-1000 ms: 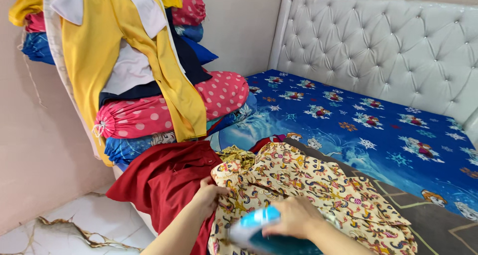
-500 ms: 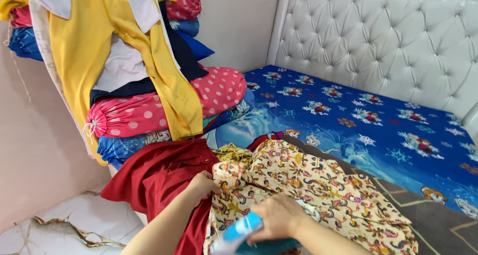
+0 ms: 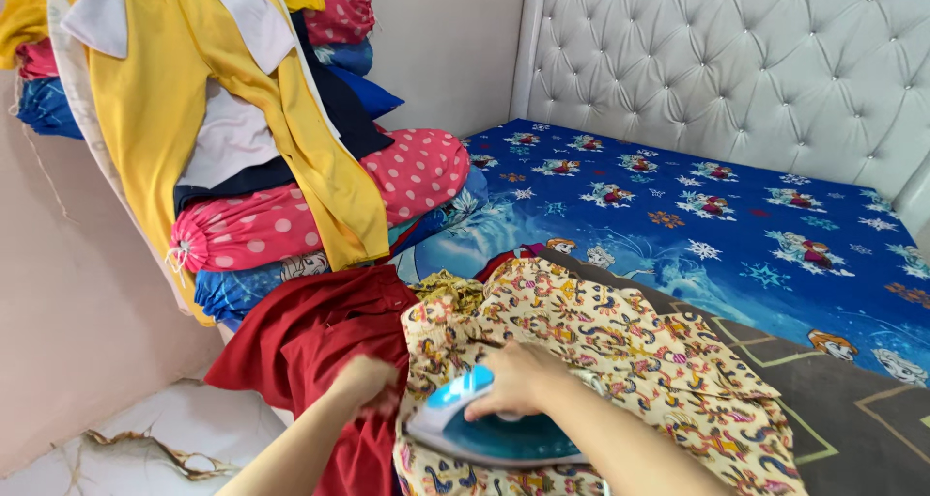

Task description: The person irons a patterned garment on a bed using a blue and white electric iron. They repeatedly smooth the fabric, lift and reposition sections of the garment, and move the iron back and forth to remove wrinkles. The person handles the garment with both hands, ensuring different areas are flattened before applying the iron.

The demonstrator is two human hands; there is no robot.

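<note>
- Patterned garment [image 3: 620, 360]: cream cloth with a dense multicolour print, spread flat on the bed; taken as the landmark for all entries below. It lies on the near part of the mattress, its left edge over the bed's corner, presumably laid out so that the iron can pass over it.
- Steam iron [image 3: 489, 428]: teal and white, sole down on the near-left part of the garment, nose pointing left toward its edge.
- Right hand [image 3: 518, 380]: on top of the iron, fingers wrapped together round the handle, clamped on it; the grip looks set to steer and press.
- Left hand [image 3: 363, 378]: at the garment's left edge, where it meets the red cloth. It is blurred; the fingers appear curled in, but whether they pinch fabric cannot be told. Its place suggests it steadies or tautens the edge ahead of the iron.
- Red cloth [image 3: 310, 346]: bunched just left of the garment, touching it and hanging over the bed's corner.
- Blue bedsheet [image 3: 678, 225]: cartoon print with snowflakes, beyond and to the right of the garment, serving as the pressing surface.
- Tufted headboard [image 3: 727, 70]: pale grey, well beyond the garment.
- Stack of bolsters and pillows [image 3: 291, 220]: pink dotted and blue, beyond-left of the garment, draped with yellow, white and dark clothes.
- Tiled floor [image 3: 145, 438]: pale, left of the garment, below the bed's corner.
</note>
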